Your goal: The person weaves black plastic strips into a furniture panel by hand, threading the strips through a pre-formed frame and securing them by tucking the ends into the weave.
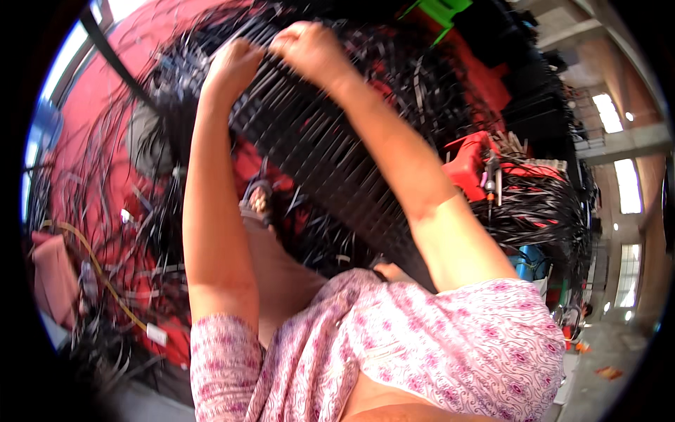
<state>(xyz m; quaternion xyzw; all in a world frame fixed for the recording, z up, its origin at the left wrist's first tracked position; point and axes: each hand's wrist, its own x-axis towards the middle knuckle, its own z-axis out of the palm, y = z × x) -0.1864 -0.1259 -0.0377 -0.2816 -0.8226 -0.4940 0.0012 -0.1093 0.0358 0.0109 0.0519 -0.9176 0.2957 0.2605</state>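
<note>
A woven panel of dark strips is seen running obliquely from the upper centre of the frame towards the lower centre. Both hands are placed near its upper end: the left hand at upper left of centre, the right hand just beside it. The fingers of each are curled inward; owing to blur, whether a strip is gripped by either cannot be told. Loose black strips are scattered around the panel, over a red ground covering at the left. At right of centre, a red container is shown near a bundle of black strips. A green plastic object is partly visible at the top, and a yellow cord at lower left.
</note>
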